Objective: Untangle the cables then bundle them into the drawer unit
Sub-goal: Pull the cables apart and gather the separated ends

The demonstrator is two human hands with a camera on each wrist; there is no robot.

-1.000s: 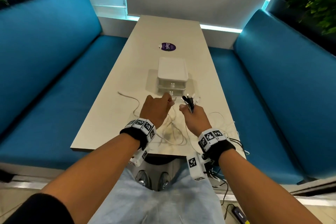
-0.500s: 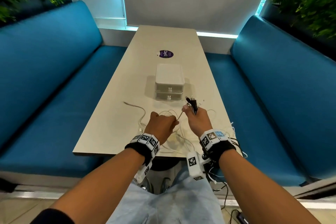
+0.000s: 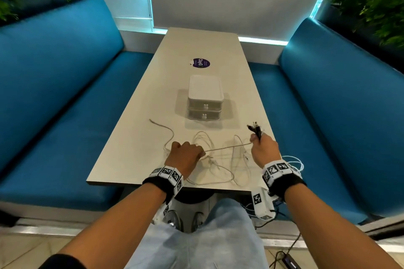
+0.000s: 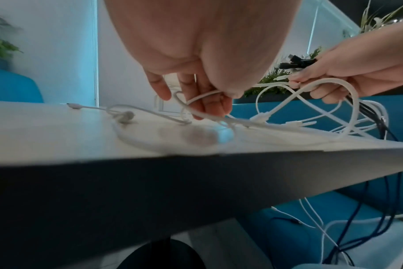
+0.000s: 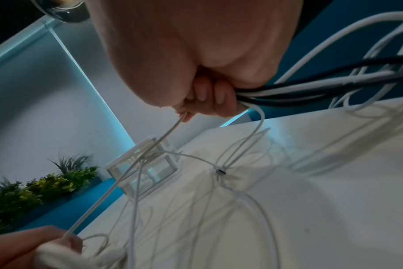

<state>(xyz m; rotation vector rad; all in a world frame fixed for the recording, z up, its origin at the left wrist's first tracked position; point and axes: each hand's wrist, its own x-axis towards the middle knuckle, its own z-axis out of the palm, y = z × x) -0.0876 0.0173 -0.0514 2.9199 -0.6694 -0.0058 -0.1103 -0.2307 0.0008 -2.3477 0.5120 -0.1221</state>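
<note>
A tangle of white cables (image 3: pixel 215 166) lies on the near end of the table (image 3: pixel 153 102). My left hand (image 3: pixel 185 155) grips one white cable (image 4: pixel 203 96) low over the tabletop. My right hand (image 3: pixel 263 148) is raised a little to the right and holds a bunch of black and white cables (image 5: pixel 288 91), their black plugs (image 3: pixel 255 128) sticking up past the fist. A white strand (image 3: pixel 227 148) runs taut between both hands. The white two-drawer unit (image 3: pixel 205 98) stands beyond, both drawers closed.
A purple round sticker (image 3: pixel 200 63) lies on the table beyond the drawer unit. Blue benches (image 3: pixel 65 94) flank the table on both sides. More cables (image 3: pixel 294 161) hang off the table's right edge toward the floor. Plants stand at both back corners.
Both hands have drawn back from the drawer unit and moved apart, the left to the left, the right to the right, pulling a white strand taut between them.
</note>
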